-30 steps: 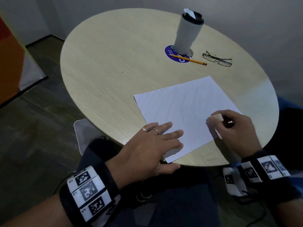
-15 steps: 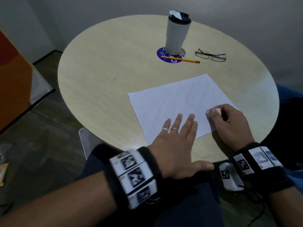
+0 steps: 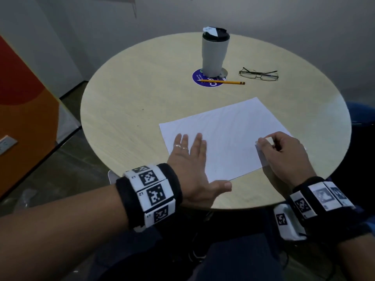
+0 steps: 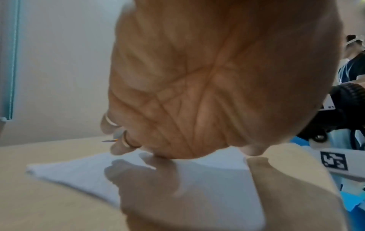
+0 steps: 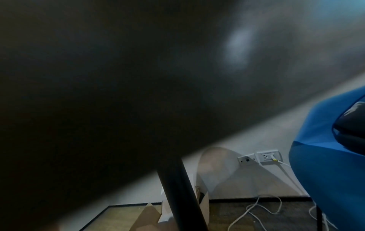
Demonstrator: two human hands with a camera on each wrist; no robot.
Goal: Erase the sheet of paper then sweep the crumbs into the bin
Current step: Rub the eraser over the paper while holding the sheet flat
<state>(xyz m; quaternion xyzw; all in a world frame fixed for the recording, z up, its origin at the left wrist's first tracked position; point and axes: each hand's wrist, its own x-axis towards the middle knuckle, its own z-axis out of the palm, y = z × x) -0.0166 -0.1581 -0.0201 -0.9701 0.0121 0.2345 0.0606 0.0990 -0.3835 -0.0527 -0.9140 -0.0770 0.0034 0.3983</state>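
under flat left hand (image 3: 189, 159), sheet (image 3: 227, 136) long axis far-right; right hand (image 3: 284, 153) fingers pinching eraser (image 3: 268, 140)

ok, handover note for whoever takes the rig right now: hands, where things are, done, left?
Left hand: flat, fingers straight, pressing the near left part of the white sheet of paper on the round pale wooden table.
Right hand: fingers pinch a small white eraser at the sheet's right edge.
Yellow pencil, black-rimmed glasses and grey tumbler with black lid sit at the far side, untouched.
Done: cannot tell; only faint marks show on the sheet.
Left: finish erasing, then sweep crumbs into the bin; no bin identifiable in these views.
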